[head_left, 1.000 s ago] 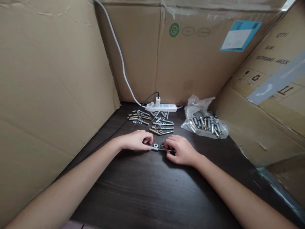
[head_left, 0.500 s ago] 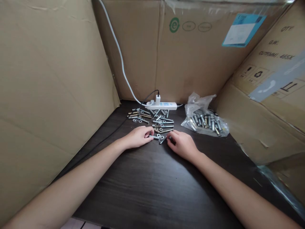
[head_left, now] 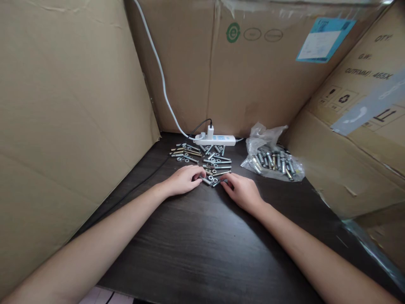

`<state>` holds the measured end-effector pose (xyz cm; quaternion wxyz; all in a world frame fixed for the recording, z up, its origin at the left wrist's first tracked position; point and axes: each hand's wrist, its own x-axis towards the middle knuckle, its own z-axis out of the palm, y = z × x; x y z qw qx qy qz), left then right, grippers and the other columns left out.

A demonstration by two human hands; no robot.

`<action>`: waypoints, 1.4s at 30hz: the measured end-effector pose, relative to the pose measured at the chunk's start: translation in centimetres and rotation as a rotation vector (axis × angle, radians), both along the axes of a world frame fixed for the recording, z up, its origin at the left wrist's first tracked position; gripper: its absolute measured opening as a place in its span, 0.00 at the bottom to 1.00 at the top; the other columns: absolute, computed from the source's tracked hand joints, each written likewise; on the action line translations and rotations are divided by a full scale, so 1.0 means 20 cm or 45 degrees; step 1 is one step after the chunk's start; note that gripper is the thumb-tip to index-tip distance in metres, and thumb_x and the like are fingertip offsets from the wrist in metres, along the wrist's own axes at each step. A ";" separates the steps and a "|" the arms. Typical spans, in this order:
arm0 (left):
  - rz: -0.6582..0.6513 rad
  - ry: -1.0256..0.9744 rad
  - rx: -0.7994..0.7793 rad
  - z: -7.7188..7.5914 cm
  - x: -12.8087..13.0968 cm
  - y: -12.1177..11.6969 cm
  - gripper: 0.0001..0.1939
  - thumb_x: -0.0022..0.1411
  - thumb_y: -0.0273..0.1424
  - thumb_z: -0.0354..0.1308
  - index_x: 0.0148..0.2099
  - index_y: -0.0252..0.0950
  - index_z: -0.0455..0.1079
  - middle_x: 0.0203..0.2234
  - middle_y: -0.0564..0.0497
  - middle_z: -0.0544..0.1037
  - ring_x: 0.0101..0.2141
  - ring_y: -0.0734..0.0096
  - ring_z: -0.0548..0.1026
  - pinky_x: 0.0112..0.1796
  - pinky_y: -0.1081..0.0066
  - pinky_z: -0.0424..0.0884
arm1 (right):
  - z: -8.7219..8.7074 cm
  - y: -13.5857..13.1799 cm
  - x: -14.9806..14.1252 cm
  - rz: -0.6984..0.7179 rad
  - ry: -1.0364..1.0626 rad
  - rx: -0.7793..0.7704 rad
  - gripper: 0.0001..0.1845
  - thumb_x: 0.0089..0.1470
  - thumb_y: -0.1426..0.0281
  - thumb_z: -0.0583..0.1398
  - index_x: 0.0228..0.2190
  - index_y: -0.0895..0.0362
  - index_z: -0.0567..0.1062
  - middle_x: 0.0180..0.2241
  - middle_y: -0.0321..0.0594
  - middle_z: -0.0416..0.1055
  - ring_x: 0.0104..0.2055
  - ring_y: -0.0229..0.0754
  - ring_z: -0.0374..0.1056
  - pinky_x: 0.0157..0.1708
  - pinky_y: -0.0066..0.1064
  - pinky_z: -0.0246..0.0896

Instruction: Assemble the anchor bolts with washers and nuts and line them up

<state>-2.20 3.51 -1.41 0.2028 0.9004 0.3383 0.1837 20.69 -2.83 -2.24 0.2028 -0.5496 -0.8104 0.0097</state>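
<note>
My left hand (head_left: 186, 179) is closed, thumb and fingers pinching the near end of a grey metal sleeve (head_left: 206, 181) that lies on the table. Across from it my right hand (head_left: 242, 190) is also closed, its fingertips on a short silver bolt (head_left: 217, 183); the bolt's far end is hidden by the fingers. The two pieces slant toward each other, their inner ends close together. Between them sit a washer (head_left: 210, 178) and a nut (head_left: 214, 180). Just behind, a long bolt (head_left: 221, 173) and more bolts (head_left: 221, 167) lie in rows with small rings.
Loose bolts, nuts and washers (head_left: 186, 160) lie at the back left. A white power strip (head_left: 218, 140) with a plugged charger stands behind them. To the right is a clear plastic bag (head_left: 268, 139) of anchor bolts. Cardboard boxes (head_left: 183, 76) wall the dark table (head_left: 190, 249) on three sides.
The sleeve at my left hand has swung, its free end now nearer me. The bolt at my right hand lies flatter, its free end shifted slightly away. Both hands have barely moved.
</note>
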 end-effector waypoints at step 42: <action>0.179 -0.171 -0.206 -0.02 0.00 0.01 0.05 0.58 0.28 0.48 0.37 0.37 0.64 0.24 0.56 0.64 0.25 0.75 0.60 0.27 0.75 0.56 | -0.05 0.21 0.57 -0.679 -0.172 0.304 0.11 0.52 0.65 0.54 0.33 0.57 0.73 0.34 0.47 0.70 0.39 0.51 0.61 0.37 0.37 0.51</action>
